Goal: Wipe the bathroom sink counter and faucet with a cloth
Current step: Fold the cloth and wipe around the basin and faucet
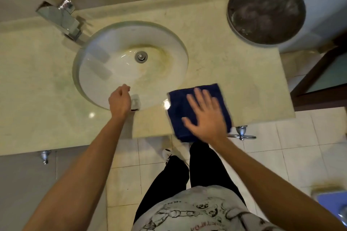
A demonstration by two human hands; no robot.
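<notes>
Now Wiping: Front Edge of the Counter

Clearly the counter step is in hand. The right hand [205, 118] lies flat with fingers spread, pressing the folded dark blue cloth [199, 110] onto the counter [234, 73] just right of the sink [131, 65]; the cloth's near edge overhangs the counter's front lip. The left hand [120, 100] hovers over the basin's near rim, fingers loosely curled and holding nothing that I can see.

By my judgement the wiping is early or midway: the faucet [62, 18], at the far left of the basin, is well apart from the cloth and not yet reached. The next move likely calls for sweeping the cloth across the stone beside the bowl, keeping the palm flat so the cloth does not slip off the lip.

Hard to make out: the right hand and cloth are motion-blurred (so the cloth's folds are unclear), and the contents of the round dark bin [266, 10] at the far right are murky. A small object by the left wrist cannot be identified.
</notes>
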